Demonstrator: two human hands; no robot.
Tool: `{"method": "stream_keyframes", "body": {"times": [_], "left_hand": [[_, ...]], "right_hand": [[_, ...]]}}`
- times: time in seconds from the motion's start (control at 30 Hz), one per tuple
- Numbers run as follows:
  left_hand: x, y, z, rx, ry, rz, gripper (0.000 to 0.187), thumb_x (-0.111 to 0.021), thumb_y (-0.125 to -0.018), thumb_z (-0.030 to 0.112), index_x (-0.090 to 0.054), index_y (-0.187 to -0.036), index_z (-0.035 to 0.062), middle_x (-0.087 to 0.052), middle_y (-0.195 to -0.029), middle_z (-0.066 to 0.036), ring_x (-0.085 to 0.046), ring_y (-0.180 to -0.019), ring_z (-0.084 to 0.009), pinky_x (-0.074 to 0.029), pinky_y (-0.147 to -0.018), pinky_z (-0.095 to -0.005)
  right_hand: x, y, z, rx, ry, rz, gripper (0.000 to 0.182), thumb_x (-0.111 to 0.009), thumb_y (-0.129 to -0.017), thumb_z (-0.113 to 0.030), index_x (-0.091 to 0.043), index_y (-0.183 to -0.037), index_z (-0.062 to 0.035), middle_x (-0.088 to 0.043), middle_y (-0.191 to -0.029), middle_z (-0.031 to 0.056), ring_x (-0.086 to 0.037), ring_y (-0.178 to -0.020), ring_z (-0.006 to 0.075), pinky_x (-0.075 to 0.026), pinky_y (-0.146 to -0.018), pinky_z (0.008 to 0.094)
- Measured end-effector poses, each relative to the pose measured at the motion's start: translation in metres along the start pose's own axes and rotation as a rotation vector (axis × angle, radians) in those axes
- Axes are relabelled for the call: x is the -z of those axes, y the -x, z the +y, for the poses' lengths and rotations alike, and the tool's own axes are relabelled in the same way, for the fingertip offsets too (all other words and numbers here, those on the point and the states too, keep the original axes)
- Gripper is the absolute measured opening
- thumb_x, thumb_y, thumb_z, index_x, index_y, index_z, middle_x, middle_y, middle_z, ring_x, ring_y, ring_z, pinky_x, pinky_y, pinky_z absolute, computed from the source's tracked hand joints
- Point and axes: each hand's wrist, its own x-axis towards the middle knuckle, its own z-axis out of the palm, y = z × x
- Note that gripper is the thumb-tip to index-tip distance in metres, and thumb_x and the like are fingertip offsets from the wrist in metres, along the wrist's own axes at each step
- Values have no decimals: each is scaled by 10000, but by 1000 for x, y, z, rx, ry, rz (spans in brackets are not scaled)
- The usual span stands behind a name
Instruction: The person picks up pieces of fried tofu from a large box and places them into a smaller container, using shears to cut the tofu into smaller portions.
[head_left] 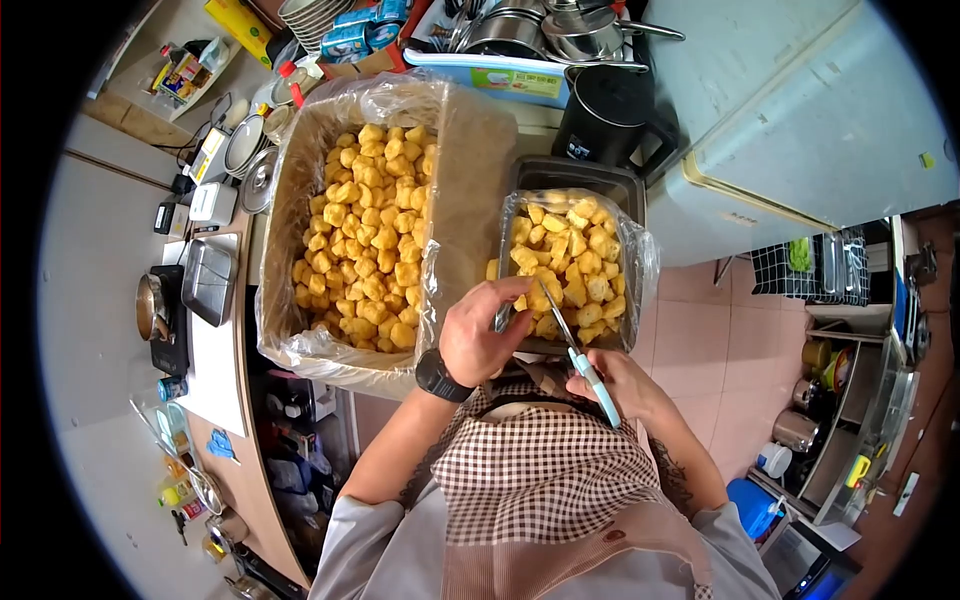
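My left hand (482, 330), with a black watch on the wrist, has its fingers closed on a yellow puff (541, 290) at the near left of the smaller tray. My right hand (615, 385) is wrapped round the light-blue handle of a knife (597, 388), whose blade points up and left to the puff. Yellow pieces fill the plastic-lined tray (637, 200), some with pale cut faces. Left of it stands a large cardboard box (345, 378) lined with clear plastic, holding many whole yellow puffs (370, 240).
A black kettle (605, 115) stands behind the tray, beside a blue-rimmed bin (520, 80) of pots. A refrigerator (800, 110) is at the right. At the left, a counter (225, 390) bears a metal tray (210, 280) and a pan (153, 305).
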Motion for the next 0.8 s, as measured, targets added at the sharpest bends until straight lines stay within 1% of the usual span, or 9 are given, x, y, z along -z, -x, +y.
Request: {"method": "stream_keyframes", "body": {"times": [0.13,0.23,0.3,0.37,0.4,0.5,0.57,0.73,0.8], "left_hand": [[-3,4,-3,-60,-24,27,375,-792,-749,-69,-674,-1091,31,-731,-1099,-132,-719,-1017,-295,-579,-864,-350],[-3,4,-1,-74,13,-29,386,-800,-741,-55,-670,-1093,37,-730,-1111,-135,-715,-1035,-306,-576,-879,-360],[-5,5,5,-65,78,-71,390,-807,-737,-32,-667,-1094,40,-730,-1111,-135,-708,-1050,-316,-571,-894,-372],[-6,2,2,-83,84,-66,375,-791,-749,-31,-658,-1094,35,-722,-1098,-130,-703,-1022,-314,-574,-861,-374],[-7,2,1,-88,88,-63,368,-783,-754,-30,-654,-1094,33,-719,-1091,-128,-701,-1008,-314,-575,-844,-376],[-8,1,-2,-18,86,-89,361,-796,-757,-15,-676,-1093,45,-732,-1104,-123,-709,-1050,-302,-573,-889,-367],[-14,2,-8,18,68,-101,352,-793,-760,-14,-681,-1088,44,-732,-1103,-121,-712,-1040,-291,-575,-885,-362],[-32,4,-25,78,34,-162,324,-772,-781,7,-690,-1091,59,-726,-1049,-124,-708,-981,-295,-574,-856,-354],[-39,5,-34,29,10,-192,312,-742,-789,-8,-676,-1085,65,-711,-1036,-116,-690,-966,-317,-572,-836,-369]], "right_hand": [[3,3,-4,-70,-35,-23,554,-775,-833,-548,-592,-837,-25,-619,-721,112,-598,-666,247,-484,-656,378],[-3,-1,11,102,-28,49,564,-777,-824,-554,-575,-854,-28,-622,-752,116,-605,-704,248,-486,-683,375],[-2,-6,16,95,-21,35,573,-777,-820,-558,-564,-860,-27,-623,-766,115,-608,-724,250,-487,-699,374],[5,-8,8,85,-29,12,585,-770,-816,-566,-543,-856,-28,-619,-767,117,-609,-728,258,-484,-703,386],[6,-7,6,50,-16,2,579,-767,-820,-562,-550,-853,-26,-618,-762,116,-607,-721,255,-481,-696,386],[7,-8,3,-20,1,-14,565,-761,-829,-552,-573,-835,-20,-616,-739,111,-600,-694,241,-471,-670,383],[6,-8,6,-41,-24,-6,560,-761,-833,-547,-591,-809,-14,-612,-713,106,-592,-667,227,-463,-648,378],[0,-7,20,-129,-179,56,525,-777,-845,-508,-617,-752,-17,-590,-617,51,-555,-549,163,-435,-541,315],[0,-4,20,-188,-258,69,490,-777,-861,-471,-623,-748,-20,-583,-597,32,-548,-512,138,-426,-501,292]]}}
